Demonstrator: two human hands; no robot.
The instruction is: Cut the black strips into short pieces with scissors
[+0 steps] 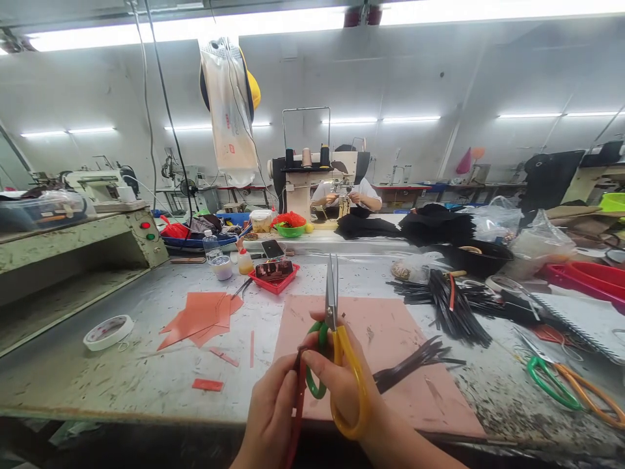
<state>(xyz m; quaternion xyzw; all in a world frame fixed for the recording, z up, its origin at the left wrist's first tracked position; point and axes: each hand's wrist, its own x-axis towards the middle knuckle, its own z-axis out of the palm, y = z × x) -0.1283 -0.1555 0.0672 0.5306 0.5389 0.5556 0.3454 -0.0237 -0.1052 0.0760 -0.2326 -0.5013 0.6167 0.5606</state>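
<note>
Near the front edge of the worktable, my left hand [272, 398] pinches a narrow dark red strip [297, 417] that hangs down toward me. My right hand [344, 384] is closed around a pair of scissors [332, 293] with one green and one yellow handle loop. The blades point up and away, slightly apart. Thumb and fingertips of my right hand meet the top of the strip beside my left fingers. Under my hands lies a pinkish board [385, 339]. A bundle of black strips [415, 363] rests on it, right of my right hand.
Orange sheets [205, 316], a tape roll [108, 332] and small orange scraps [208, 385] lie to the left. Behind stands a red tray [274, 277]. More black strips [446, 306] and a second pair of scissors [554, 381] lie right. A person [366, 194] works at a sewing machine opposite.
</note>
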